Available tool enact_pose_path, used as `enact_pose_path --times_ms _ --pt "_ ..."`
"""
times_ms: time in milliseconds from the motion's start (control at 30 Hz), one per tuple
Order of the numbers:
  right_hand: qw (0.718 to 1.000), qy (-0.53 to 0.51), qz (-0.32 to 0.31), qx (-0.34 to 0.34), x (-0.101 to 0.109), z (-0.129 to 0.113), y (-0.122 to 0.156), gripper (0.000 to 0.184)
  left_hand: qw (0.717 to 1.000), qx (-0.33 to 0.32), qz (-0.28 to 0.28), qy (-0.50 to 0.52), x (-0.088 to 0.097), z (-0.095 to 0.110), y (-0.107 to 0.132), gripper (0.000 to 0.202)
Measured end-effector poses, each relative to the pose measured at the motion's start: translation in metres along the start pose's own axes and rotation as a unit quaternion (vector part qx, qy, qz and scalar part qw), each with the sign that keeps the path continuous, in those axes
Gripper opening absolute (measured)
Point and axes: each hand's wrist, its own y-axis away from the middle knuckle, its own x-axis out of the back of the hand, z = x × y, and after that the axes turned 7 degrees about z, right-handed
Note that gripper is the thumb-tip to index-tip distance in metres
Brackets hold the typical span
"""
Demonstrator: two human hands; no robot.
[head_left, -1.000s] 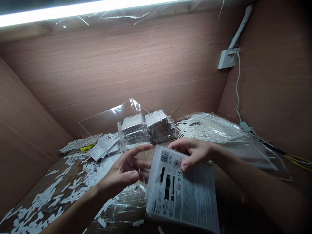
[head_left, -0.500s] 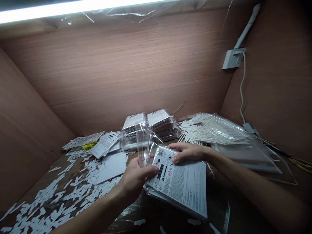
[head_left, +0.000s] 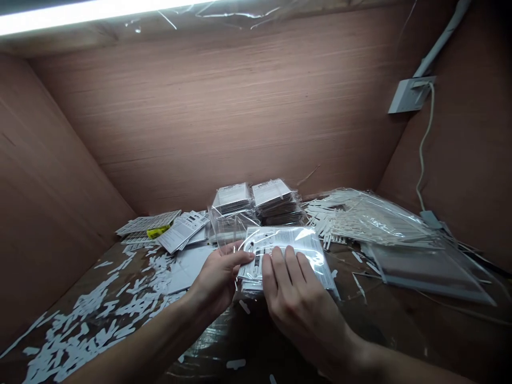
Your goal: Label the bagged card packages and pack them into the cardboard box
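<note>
The head view looks down on a **left hand** and a **right hand**, both working on a stack of white printed cards in a clear plastic bag. The stack lies low in front of the person, just above a brown cardboard surface, and its exact card count is hidden. The left hand pinches the stack's left edge, with the thumb on top and the fingers curving around the side. The right hand lies open, its fingers spread and pressing flat on the bagged cards, with no closed hold.

Behind the hands sit two film-wrapped stacks of white cards, standing side by side and touching. To their left lies one loose fan of white printed cards, not bagged, beside a single small yellow piece. Further left, a sheet of white perforated cards sits at the back edge. Many small white punched scraps litter the cardboard, too many to count. On the right are one bundle of white plastic strips in clear film and one flat clear plastic sleeve. Above them, a white wall socket plate trails a white cable down a brown wood-grain panel, and one bright fluorescent tube lights the booth.
</note>
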Motion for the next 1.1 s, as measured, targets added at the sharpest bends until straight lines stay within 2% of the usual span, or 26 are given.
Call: enact_pose_path --times_ms 67,133,167,267,333,433,500,567,600,633,667,700,733,767,800,833,900,933,967,1000,1033,1100 --pt "0.999 -0.015 0.012 0.044 -0.009 0.016 -0.009 0.043 1.000 -0.003 0.010 0.010 -0.001 0.007 0.003 0.036" --pt "0.995 -0.082 -0.012 0.046 -0.014 0.035 -0.015 0.035 1.000 0.006 -0.004 0.012 -0.002 0.015 0.006 0.032" --pt "0.991 -0.126 -0.042 0.030 -0.015 0.043 -0.017 0.032 0.999 0.023 -0.021 0.012 -0.001 0.019 0.008 0.036" --pt "0.957 -0.244 -0.154 -0.026 -0.016 0.062 -0.018 0.029 0.993 0.090 -0.071 -0.003 0.005 0.032 0.015 0.069" --pt "0.935 -0.288 -0.200 -0.046 -0.013 0.070 -0.019 0.027 0.990 0.100 -0.096 -0.026 0.014 0.039 0.019 0.074" --pt "0.918 -0.328 -0.216 -0.054 -0.004 0.078 -0.021 0.021 0.977 0.079 -0.187 -0.073 0.026 0.044 0.028 0.070" --pt "0.913 -0.338 -0.222 -0.054 0.001 0.080 -0.023 0.020 0.956 0.048 -0.250 -0.148 0.031 0.043 0.033 0.066" --pt "0.908 -0.340 -0.239 -0.045 0.006 0.080 -0.025 0.020 0.929 -0.039 -0.250 -0.271 0.033 0.038 0.036 0.050" --pt "0.907 -0.339 -0.247 -0.038 0.008 0.079 -0.026 0.020 0.905 -0.113 -0.221 -0.344 0.035 0.034 0.035 0.036" --pt "0.906 -0.336 -0.255 -0.030 0.009 0.078 -0.027 0.020 0.868 -0.206 -0.174 -0.417 0.037 0.029 0.033 0.023" --pt "0.907 -0.331 -0.259 -0.023 0.010 0.078 -0.028 0.019 0.810 -0.313 -0.112 -0.483 0.040 0.025 0.031 0.019" --pt "0.909 -0.326 -0.258 -0.020 0.010 0.077 -0.029 0.019 0.730 -0.422 -0.042 -0.536 0.044 0.020 0.028 0.029" --pt "0.910 -0.325 -0.256 -0.017 0.011 0.077 -0.029 0.018 0.637 -0.520 0.023 -0.569 0.048 0.017 0.025 0.039" --pt "0.911 -0.326 -0.253 -0.015 0.011 0.077 -0.030 0.018 0.543 -0.597 0.070 -0.587 0.051 0.015 0.023 0.046" --pt "0.911 -0.329 -0.250 -0.011 0.010 0.077 -0.031 0.017 0.462 -0.657 0.098 -0.589 0.055 0.014 0.023 0.051" --pt "0.910 -0.332 -0.248 -0.008 0.010 0.077 -0.031 0.017 0.399 -0.702 0.109 -0.579 0.057 0.015 0.024 0.053" --pt "0.908 -0.337 -0.249 -0.001 0.008 0.077 -0.033 0.018 0.319 -0.767 0.114 -0.544 0.058 0.018 0.028 0.045" --pt "0.908 -0.336 -0.252 0.002 0.007 0.077 -0.034 0.019 0.292 -0.790 0.118 -0.525 0.056 0.021 0.032 0.040" --pt "0.908 -0.334 -0.254 0.005 0.006 0.076 -0.035 0.018 0.279 -0.802 0.116 -0.516 0.054 0.024 0.034 0.037" --pt "0.908 -0.331 -0.255 0.007 0.006 0.075 -0.036 0.017 0.283 -0.802 0.107 -0.516 0.052 0.027 0.036 0.039" --pt "0.909 -0.329 -0.256 0.009 0.005 0.073 -0.037 0.016 0.305 -0.789 0.085 -0.526 0.050 0.031 0.037 0.045" --pt "0.910 -0.325 -0.255 0.014 0.004 0.070 -0.038 0.015 0.378 -0.740 0.014 -0.556 0.048 0.039 0.033 0.056"
